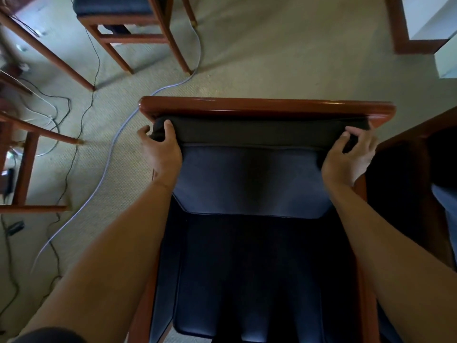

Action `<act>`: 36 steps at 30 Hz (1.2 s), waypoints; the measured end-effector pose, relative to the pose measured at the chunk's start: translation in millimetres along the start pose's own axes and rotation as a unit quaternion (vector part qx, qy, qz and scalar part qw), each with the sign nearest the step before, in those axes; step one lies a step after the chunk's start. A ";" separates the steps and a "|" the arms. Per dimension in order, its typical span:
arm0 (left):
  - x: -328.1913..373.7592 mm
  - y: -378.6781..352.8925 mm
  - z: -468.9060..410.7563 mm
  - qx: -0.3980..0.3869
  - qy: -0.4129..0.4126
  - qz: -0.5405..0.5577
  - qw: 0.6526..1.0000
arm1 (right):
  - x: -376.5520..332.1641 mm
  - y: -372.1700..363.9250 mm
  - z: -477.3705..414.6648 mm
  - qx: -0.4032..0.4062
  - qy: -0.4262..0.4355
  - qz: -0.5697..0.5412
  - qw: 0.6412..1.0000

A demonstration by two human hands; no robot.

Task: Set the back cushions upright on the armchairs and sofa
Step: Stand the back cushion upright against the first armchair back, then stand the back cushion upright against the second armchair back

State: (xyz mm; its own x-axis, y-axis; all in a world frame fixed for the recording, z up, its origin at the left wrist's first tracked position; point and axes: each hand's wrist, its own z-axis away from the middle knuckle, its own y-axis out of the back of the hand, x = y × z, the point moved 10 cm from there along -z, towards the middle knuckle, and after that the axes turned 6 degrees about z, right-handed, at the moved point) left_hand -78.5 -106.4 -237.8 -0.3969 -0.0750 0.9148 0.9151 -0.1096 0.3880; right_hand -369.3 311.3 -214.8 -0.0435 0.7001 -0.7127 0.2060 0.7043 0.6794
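I look straight down on a wooden armchair (267, 107) with a dark blue seat cushion (252, 280). Its blue back cushion (252, 179) stands against the red-brown top rail, its dark top edge just under the rail. My left hand (162, 149) grips the cushion's upper left corner, thumb over the top. At the upper right corner my right hand (351, 157) pinches the fabric with curled fingers. Both forearms reach over the seat.
A second wooden chair (133, 28) with a blue seat stands on the beige carpet at the upper left. Several cables (108, 154) run across the floor on the left, beside table legs (44, 50). Another wooden piece of furniture (418, 149) touches the armchair's right side.
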 end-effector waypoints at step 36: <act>103.8 -158.9 646.3 -0.478 -0.110 -0.085 0.867 | 286.8 452.5 4.6 -0.199 0.078 0.284 0.935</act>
State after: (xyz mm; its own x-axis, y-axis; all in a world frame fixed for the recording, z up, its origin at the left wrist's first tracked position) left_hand -219.1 543.7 -132.1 -0.4008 0.2019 0.8937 0.3264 -0.8800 0.3452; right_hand -284.1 830.2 -112.5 -0.1856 0.9613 -0.2036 -0.1404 0.1791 0.9738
